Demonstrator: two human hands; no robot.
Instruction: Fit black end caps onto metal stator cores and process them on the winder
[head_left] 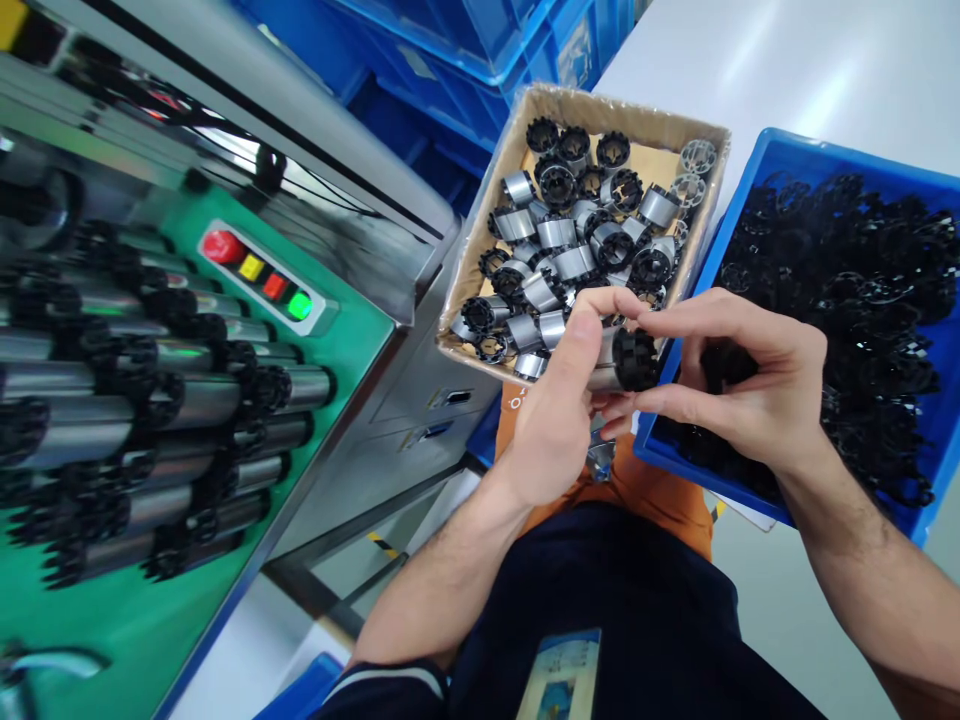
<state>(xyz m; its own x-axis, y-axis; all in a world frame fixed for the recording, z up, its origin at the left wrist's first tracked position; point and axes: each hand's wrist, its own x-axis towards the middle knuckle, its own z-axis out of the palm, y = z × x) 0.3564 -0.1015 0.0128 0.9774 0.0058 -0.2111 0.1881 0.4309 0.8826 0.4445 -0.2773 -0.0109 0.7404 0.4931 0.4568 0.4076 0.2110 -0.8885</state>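
My left hand (559, 415) is wrapped round a short silvery metal cylinder (604, 374), held over the near edge of a cardboard box. On the cylinder's right end sits a black toothed plastic end ring (636, 360). The thumb and fingertips of my right hand (739, 375) close on this ring from above and below. My fingers partly hide the cylinder. Behind my hands, the cardboard box (637, 112) holds many similar metal cylinders (556, 234) with black ends. A blue bin (817, 150) on the right is filled with loose black plastic rings (847, 290).
At left, rows of metal cylinders with black ends (202, 400) lie on a green surface (202, 590) beside a button panel (262, 275). The metal-edged bench corner (405, 322) juts toward the box. Stacked blue crates (480, 60) stand behind; a white table (697, 60) is at upper right.
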